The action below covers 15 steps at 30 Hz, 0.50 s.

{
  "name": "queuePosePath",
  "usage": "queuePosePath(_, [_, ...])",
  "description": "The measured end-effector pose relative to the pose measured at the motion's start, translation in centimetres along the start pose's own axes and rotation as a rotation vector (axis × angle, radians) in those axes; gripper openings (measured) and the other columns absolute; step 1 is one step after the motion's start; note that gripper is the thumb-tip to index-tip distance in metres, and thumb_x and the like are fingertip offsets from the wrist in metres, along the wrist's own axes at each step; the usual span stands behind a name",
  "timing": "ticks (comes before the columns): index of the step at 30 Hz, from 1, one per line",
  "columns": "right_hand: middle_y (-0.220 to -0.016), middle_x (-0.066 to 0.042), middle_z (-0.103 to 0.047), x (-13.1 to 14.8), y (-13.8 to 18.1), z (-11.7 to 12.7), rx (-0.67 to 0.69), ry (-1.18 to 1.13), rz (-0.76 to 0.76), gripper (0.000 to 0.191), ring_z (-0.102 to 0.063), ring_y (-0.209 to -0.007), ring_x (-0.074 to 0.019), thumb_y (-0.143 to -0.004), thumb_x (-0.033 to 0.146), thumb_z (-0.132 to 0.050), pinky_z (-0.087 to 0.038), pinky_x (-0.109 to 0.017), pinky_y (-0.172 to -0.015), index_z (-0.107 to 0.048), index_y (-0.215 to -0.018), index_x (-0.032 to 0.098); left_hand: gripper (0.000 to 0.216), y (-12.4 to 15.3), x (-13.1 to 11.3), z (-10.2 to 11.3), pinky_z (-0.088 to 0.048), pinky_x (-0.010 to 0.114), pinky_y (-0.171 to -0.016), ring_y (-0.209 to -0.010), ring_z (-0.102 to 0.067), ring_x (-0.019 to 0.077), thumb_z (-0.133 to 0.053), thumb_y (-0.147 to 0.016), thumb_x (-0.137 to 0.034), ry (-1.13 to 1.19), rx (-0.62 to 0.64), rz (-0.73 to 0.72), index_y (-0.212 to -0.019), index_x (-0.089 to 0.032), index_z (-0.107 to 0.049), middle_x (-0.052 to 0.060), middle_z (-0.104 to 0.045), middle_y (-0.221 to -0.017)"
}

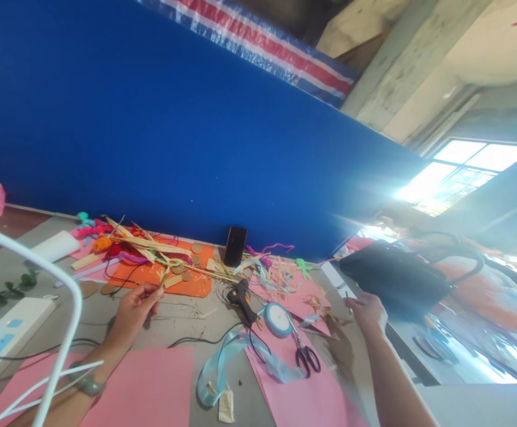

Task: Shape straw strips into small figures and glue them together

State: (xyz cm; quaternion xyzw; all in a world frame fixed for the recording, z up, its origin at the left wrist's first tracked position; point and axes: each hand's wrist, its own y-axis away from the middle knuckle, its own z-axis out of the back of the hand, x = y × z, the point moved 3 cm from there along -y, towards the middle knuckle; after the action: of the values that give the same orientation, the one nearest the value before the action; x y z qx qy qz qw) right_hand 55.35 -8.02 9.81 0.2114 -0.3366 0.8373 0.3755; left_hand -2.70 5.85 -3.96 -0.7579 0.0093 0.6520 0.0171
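My left hand pinches a short tan strip of dried straw or husk at the near edge of an orange sheet. Beyond it lies a heap of long dried strips with colourful bits and small round wooden slices. Off to the right, above the table's edge, my right hand is closed with its fingertips together. Something thin seems to stick out of them, too small to name. Between the hands lie a black glue gun, a ribbon spool and dark-handled scissors.
A phone leans against the blue partition. Light blue ribbon curls over pink sheets. At left are a power strip and a white bent tube close to the camera. A dark bag stands at right.
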Motion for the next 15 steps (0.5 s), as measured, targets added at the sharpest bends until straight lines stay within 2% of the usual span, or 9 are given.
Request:
queuePosePath(4, [-0.078,-0.009,-0.067,4.7,1.7,-1.6,-0.010,-0.145,0.115,0.032,-0.063,-0.069,-0.0230,-0.076,0.040,-0.053,-0.048,-0.032,-0.063,-0.061,-0.093,0.014,0.024,0.0,-0.1,-0.2,-0.037,0.019,-0.042,-0.043,-0.048,0.0083,-0.070,-0.072,-0.039,0.050,-0.002,0.016,-0.075,-0.016,-0.061,-0.005,-0.055,-0.049])
queuePosePath(7, [-0.077,-0.005,-0.063,9.0,3.7,-3.5,0.051,-0.226,0.235,0.037,-0.057,-0.067,-0.0189,-0.084,0.045,-0.045,-0.044,-0.029,-0.061,-0.059,-0.099,0.015,0.026,0.1,-0.3,-0.3,-0.037,0.019,-0.042,-0.041,-0.048,0.0080,-0.071,-0.069,-0.039,0.090,-0.016,0.020,-0.074,-0.016,-0.061,-0.005,-0.055,-0.048])
queuePosePath(9, [-0.074,-0.003,-0.061,12.0,5.3,-5.2,0.175,-0.260,0.321,0.033,-0.054,-0.066,-0.0168,-0.083,0.046,-0.050,-0.043,-0.028,-0.063,-0.062,-0.091,0.017,0.027,0.1,-0.5,-0.4,-0.037,0.019,-0.041,-0.039,-0.047,0.0081,-0.073,-0.067,-0.039,0.104,-0.032,0.019,-0.073,-0.016,-0.061,-0.006,-0.054,-0.047])
queuePosePath(12, [-0.064,0.001,-0.057,15.9,8.1,-8.0,0.409,-0.299,0.407,0.029,-0.049,-0.059,-0.0143,-0.081,0.044,-0.054,-0.041,-0.027,-0.057,-0.064,-0.081,0.017,0.026,0.1,-0.8,-0.5,-0.037,0.019,-0.040,-0.039,-0.047,0.0079,-0.072,-0.067,-0.039,0.104,-0.024,0.014,-0.073,-0.016,-0.061,-0.006,-0.054,-0.045])
queuePosePath(15, [-0.062,0.002,-0.057,19.2,10.9,-10.7,0.663,-0.337,0.469,0.026,-0.050,-0.057,-0.0127,-0.078,0.040,-0.058,-0.040,-0.024,-0.055,-0.065,-0.083,0.016,0.024,0.1,-1.0,-0.5,-0.037,0.018,-0.041,-0.039,-0.047,0.0074,-0.072,-0.067,-0.036,0.109,-0.021,0.010,-0.073,-0.016,-0.061,-0.007,-0.054,-0.044])
